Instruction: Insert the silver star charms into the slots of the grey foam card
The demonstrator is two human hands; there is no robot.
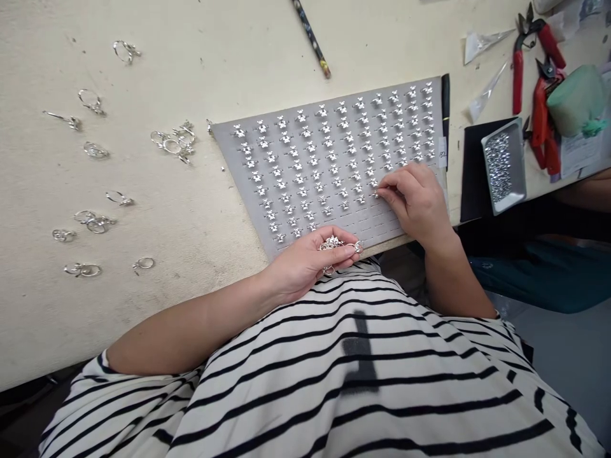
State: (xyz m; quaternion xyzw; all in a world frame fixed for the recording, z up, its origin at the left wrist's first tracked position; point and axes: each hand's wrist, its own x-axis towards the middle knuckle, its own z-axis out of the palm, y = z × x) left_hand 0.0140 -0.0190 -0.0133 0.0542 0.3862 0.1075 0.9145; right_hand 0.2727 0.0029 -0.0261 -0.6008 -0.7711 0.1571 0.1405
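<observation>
A grey slotted ring display board (382,222) lies on the table before me, with rows of silver rings (327,141) standing in its slits. Its lower right slits hold no rings. My left hand (317,261) is closed at the board's near edge, cupping several silver rings (331,243), with one ring (357,247) held out between thumb and finger. My right hand (420,200) reaches over the right part of the board, thumb and forefinger pinched at a ring (376,194) in the lowest filled row. The fingertips partly cover that ring.
Loose rings lie on the left, including a small pile (174,143). Behind the board is a patterned pencil (312,38). To the right are a tray of small shiny pieces (500,168), red-handled pliers (547,121), a green bundle (576,100) and another person's arm (589,192).
</observation>
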